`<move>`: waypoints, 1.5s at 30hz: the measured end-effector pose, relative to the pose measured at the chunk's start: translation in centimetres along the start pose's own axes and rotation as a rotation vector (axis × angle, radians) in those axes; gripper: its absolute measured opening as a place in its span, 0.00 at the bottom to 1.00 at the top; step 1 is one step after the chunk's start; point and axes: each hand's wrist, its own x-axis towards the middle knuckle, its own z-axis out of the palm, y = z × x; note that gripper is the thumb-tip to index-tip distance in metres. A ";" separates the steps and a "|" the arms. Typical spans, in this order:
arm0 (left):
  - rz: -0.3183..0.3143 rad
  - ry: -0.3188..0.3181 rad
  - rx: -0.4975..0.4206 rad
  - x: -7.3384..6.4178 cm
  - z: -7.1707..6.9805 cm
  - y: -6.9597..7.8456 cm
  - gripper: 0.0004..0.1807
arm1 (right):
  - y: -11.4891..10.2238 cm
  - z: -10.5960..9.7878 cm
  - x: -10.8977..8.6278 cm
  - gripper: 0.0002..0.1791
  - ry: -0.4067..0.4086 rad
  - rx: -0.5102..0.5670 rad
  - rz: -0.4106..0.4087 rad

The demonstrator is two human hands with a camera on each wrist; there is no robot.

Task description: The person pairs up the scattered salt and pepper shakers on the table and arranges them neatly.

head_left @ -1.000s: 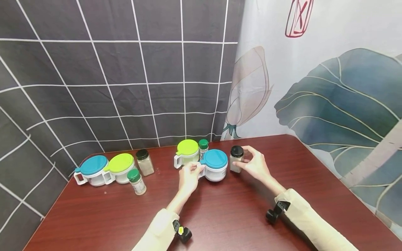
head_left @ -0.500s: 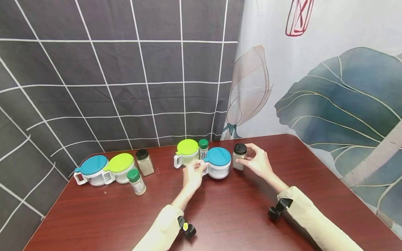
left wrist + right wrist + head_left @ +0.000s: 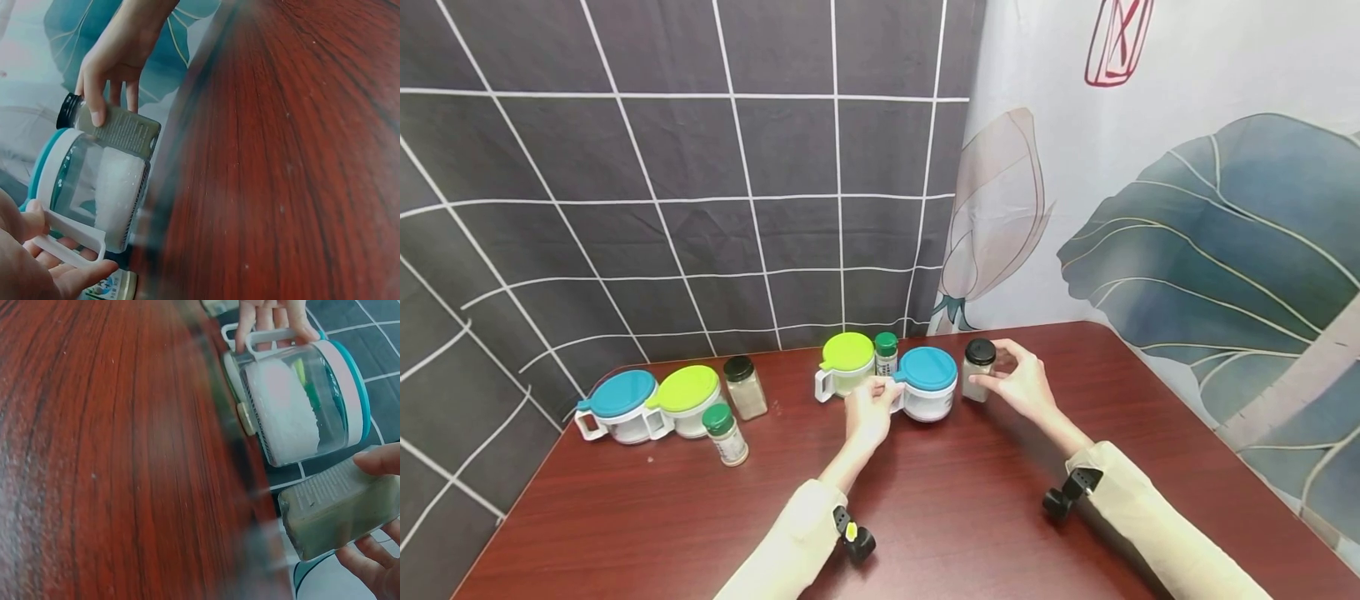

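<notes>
My left hand (image 3: 868, 414) pinches the white handle of a clear seasoning jar (image 3: 928, 406) with a blue lid. White granules fill its lower part in the left wrist view (image 3: 117, 194). Beside it, my right hand (image 3: 1026, 387) holds a square glass spice bottle (image 3: 976, 383) with a black cap, thumb on one side and fingers on the other. Its printed label faces the blue-lidded jar in the right wrist view (image 3: 331, 487). Both containers stand upright. Just behind the left hand are a green-lidded seasoning jar (image 3: 847, 379) and a green-capped shaker (image 3: 886, 360).
Farther left on the red-brown table (image 3: 647, 517) stand another blue-lidded jar (image 3: 628, 427), a green-lidded jar (image 3: 691, 421), a black-capped bottle (image 3: 748, 398) and a green-capped shaker (image 3: 732, 446). A dark gridded cloth (image 3: 685, 167) and a printed curtain (image 3: 1022, 275) hang behind.
Both hands have moved right and slightly toward the back, carrying the blue-lidded jar and the black-capped bottle along. The other containers have stayed in place.
</notes>
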 end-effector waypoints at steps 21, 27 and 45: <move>0.007 0.053 -0.041 0.3 2.3 0.1 0.08 | 1.3 -0.7 1.0 0.27 0.021 -0.088 -0.014; 0.006 0.050 -0.050 0.3 2.8 0.2 0.08 | 1.6 -0.9 1.0 0.26 0.011 -0.084 0.017; -0.029 0.087 -0.013 1.3 4.5 0.1 0.09 | 2.4 -1.6 2.0 0.27 0.007 -0.081 0.031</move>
